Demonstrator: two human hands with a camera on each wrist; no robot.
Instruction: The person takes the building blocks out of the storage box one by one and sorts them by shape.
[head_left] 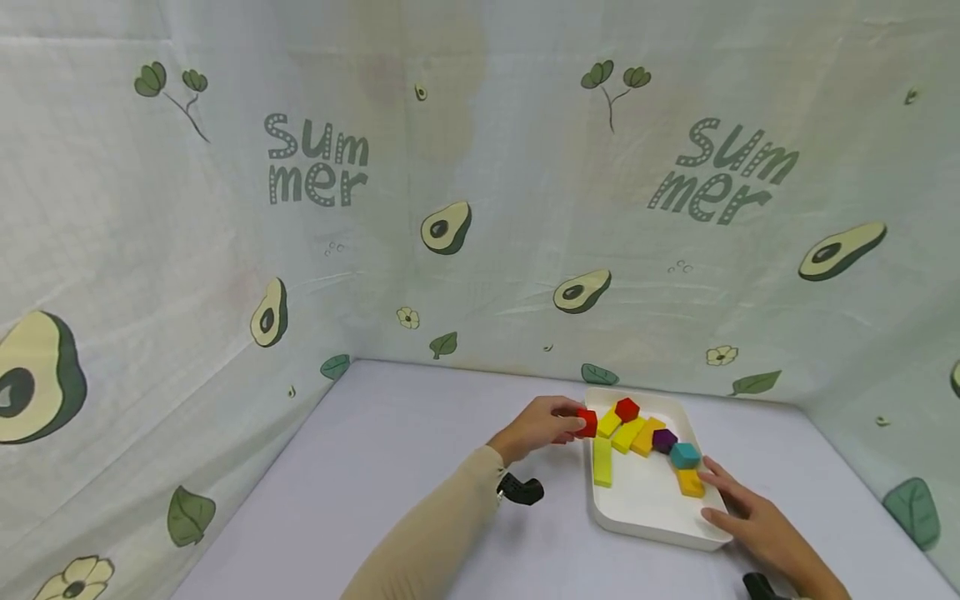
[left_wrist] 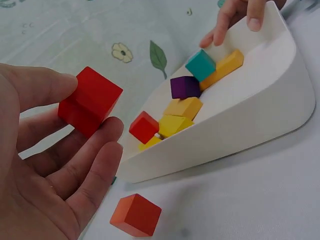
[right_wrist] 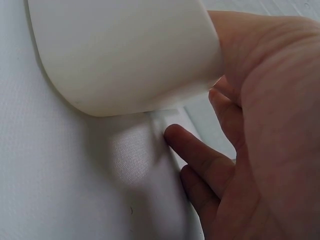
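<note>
My left hand (head_left: 538, 427) pinches a red block (head_left: 587, 423) between thumb and fingers, above the left edge of a white tray (head_left: 648, 508). In the left wrist view the left hand (left_wrist: 55, 165) holds this red block (left_wrist: 90, 101) in the air, and an orange-red cube (left_wrist: 136, 215) lies on the table outside the tray. The right hand (head_left: 757, 521) grips the tray's right rim, fingertips over the edge near a teal block (head_left: 684, 456) and an orange block (head_left: 690, 483). From the right wrist, the hand (right_wrist: 240, 130) shows beside the tray wall (right_wrist: 125, 65), its thumb partly hidden.
Inside the tray lie another red block (head_left: 627, 408), a purple block (head_left: 664, 441), a second orange block (head_left: 647, 437) and several yellow blocks (head_left: 602, 462). A printed cloth (head_left: 480, 167) hangs behind and beside the white table (head_left: 360, 467). Black wrist devices (head_left: 521, 490) sit at both wrists.
</note>
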